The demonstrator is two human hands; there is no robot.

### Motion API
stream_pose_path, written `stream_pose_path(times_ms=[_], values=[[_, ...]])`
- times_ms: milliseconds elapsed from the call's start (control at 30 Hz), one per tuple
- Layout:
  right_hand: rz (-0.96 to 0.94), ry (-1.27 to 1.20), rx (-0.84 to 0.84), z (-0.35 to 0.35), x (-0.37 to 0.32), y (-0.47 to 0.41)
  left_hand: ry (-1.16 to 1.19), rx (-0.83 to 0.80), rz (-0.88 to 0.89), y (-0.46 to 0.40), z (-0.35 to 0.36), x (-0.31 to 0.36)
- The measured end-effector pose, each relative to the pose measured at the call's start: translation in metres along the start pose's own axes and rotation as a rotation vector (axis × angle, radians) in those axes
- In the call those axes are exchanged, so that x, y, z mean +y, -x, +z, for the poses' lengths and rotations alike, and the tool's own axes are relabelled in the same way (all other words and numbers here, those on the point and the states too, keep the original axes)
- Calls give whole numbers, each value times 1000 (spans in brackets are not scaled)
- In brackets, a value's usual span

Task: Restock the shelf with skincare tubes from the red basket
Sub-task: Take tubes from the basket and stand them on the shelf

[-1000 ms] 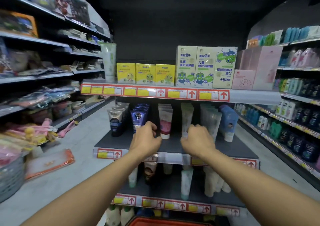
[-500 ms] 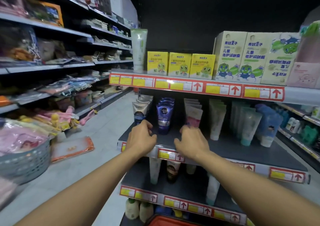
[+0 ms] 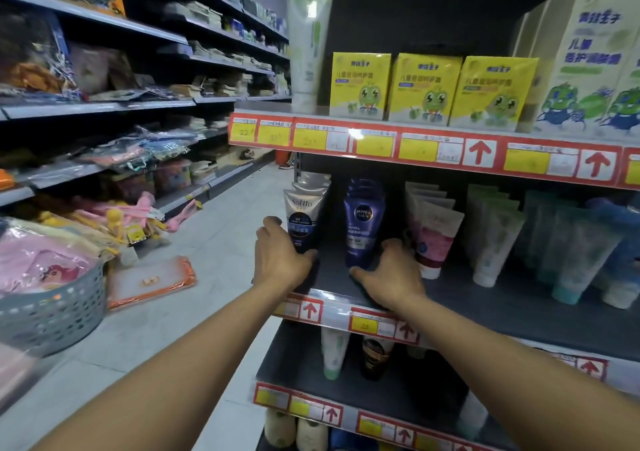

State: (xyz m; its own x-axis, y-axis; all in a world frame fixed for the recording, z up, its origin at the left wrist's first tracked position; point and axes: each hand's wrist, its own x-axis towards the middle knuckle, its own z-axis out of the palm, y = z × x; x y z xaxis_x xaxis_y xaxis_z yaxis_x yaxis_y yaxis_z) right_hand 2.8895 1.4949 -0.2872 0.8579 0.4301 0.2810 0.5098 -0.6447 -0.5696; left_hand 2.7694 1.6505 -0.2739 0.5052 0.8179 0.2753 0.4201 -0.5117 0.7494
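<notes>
Both arms reach to the middle shelf [image 3: 519,315] of the rack. The left hand [image 3: 278,260] sits at the shelf's left end, its fingers curled round the base of the front silver tube [image 3: 304,218], thumb showing at the tube's lower edge. That tube stands upright on its cap at the head of a short row. At 3 o'clock from it stands the blue tube [image 3: 363,222], also first of a row. The right hand [image 3: 388,274] cups the blue tube's foot from 5 o'clock, thumb lying on the shelf toward the left and fingers bent round the tube's right side; whether they truly grip it or only touch is hard to tell. Just right of that hand stands a pink tube [image 3: 433,239], then pale green tubes [image 3: 498,236] further toward 3 o'clock. On the shelf above, at 12 o'clock, stand yellow boxes [image 3: 426,90]. A grey basket [image 3: 52,315] stands on the floor at 9 o'clock.
</notes>
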Motion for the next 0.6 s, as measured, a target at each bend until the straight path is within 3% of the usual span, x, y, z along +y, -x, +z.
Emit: stream_pose_path(times_ms=[233,600], values=[[44,16,38,20,-13,-17,-72,-94,-3,-36,15,-15],[12,123,82,29,-10,-17,-38,-20,14,-41,23,-29]])
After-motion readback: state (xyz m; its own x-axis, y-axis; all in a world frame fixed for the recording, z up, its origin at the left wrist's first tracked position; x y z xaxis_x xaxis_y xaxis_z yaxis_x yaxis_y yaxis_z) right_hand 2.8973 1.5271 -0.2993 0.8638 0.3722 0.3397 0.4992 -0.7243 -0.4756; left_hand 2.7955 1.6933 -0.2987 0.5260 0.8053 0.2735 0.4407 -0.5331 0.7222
